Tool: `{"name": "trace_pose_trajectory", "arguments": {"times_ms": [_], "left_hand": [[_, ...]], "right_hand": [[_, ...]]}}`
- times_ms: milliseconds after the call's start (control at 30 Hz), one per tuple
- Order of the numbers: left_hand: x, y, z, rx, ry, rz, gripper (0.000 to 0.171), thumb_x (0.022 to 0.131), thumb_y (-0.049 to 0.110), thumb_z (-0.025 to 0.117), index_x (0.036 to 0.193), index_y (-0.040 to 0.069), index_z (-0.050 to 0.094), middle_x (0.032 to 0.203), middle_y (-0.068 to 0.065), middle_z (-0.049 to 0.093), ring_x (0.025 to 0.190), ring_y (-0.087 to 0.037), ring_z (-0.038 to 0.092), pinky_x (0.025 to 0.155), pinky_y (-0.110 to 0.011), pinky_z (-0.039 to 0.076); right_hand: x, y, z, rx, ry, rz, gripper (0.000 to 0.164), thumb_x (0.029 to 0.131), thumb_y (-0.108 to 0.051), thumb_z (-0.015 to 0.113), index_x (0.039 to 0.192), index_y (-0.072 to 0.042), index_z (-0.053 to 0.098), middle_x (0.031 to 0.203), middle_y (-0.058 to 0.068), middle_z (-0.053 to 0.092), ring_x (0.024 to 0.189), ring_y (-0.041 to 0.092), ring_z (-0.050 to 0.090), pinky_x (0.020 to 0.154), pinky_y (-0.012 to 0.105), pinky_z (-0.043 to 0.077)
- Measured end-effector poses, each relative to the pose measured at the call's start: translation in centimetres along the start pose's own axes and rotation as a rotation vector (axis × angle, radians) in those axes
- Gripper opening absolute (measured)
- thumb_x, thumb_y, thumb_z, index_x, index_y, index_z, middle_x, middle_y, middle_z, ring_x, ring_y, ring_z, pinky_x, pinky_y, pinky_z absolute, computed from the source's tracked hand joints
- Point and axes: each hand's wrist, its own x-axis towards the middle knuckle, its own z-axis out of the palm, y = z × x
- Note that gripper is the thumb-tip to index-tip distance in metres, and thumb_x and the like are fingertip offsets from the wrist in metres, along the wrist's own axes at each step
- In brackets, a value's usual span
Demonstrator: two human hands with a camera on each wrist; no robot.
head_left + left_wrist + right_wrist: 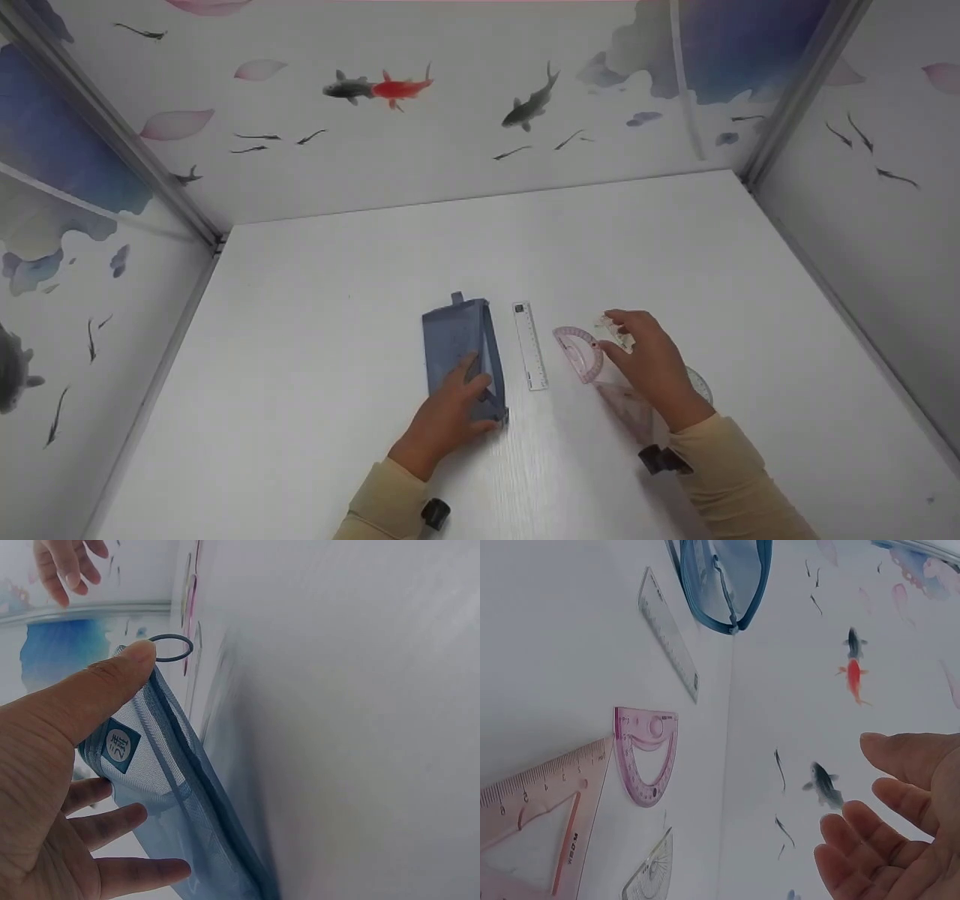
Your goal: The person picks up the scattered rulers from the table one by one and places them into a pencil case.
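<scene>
Left hand (444, 421), fingers spread, grips one pouch (450, 336); right of it: one ruler (530, 346), at least two protractors (632, 721), one triangle (571, 851), the right hand (656, 366), fingers parted, holding nothing.

Blue pouch (452, 337), sheer fabric w/ darker trim, small sq. label and a loop; lies lengthwise, far end a bit L; can't tell if zip's open. Just R of it, straight clear ruler (530, 349), flat, roughly parallel, apart from pouch. Next R, pink protractor (637, 722), half-round w/ D-shaped cutout, flat, curved edge facing R. Pinkish set sq. (570, 772), triangular cutout, scale along one edge, flat, corner just beside protractor. Clear pc. (652, 870) w/ fine markings lies R of protractor, near it; full shape partly hidden.
</scene>
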Motion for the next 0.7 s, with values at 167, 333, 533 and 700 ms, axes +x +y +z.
{"name": "trace_pose_trajectory", "arguments": {"times_ms": [167, 333, 533, 700], "left_hand": [[0.0, 0.1, -0.1, 0.001, -0.006, -0.01, 0.06, 0.075, 0.029, 0.083, 0.126, 0.015, 0.054, 0.154, -0.017, 0.03, 0.134, -0.037, 0.041, 0.096, -0.045, 0.048], [0.1, 0.0, -0.1, 0.002, -0.002, -0.007, 0.059, 0.076, 0.03, 0.083, 0.126, 0.015, 0.055, 0.154, -0.017, 0.031, 0.134, -0.037, 0.041, 0.095, -0.045, 0.048], [0.0, 0.0, -0.1, 0.002, 0.0, 0.0, 0.06, 0.076, 0.029, 0.082, 0.127, 0.016, 0.054, 0.154, -0.017, 0.03, 0.134, -0.037, 0.041, 0.092, -0.044, 0.05], [0.0, -0.1, -0.1, 0.002, 0.0, 0.02, 0.06, 0.076, 0.029, 0.082, 0.126, 0.015, 0.053, 0.153, -0.018, 0.03, 0.133, -0.038, 0.042, 0.092, -0.045, 0.05]], "right_hand": [[0.0, 0.4, -0.4, -0.065, -0.012, 0.023, 0.048, 0.088, -0.01, 0.07, 0.132, -0.001, 0.053, 0.13, 0.02, 0.054, 0.118, 0.037, 0.053, 0.096, 0.052, 0.044], [-0.2, 1.0, -0.6, -0.139, -0.024, 0.026, 0.049, 0.089, -0.015, 0.07, 0.133, -0.002, 0.052, 0.133, 0.022, 0.051, 0.126, 0.04, 0.047, 0.101, 0.054, 0.039], [-0.3, 1.6, -0.9, -0.199, -0.023, 0.004, 0.051, 0.09, -0.018, 0.069, 0.134, -0.001, 0.051, 0.134, 0.024, 0.051, 0.124, 0.042, 0.048, 0.097, 0.056, 0.042], [-0.4, 2.0, -1.1, -0.234, -0.047, -0.006, 0.052, 0.091, -0.022, 0.067, 0.136, -0.002, 0.049, 0.136, 0.024, 0.049, 0.125, 0.044, 0.047, 0.096, 0.058, 0.042]]}}
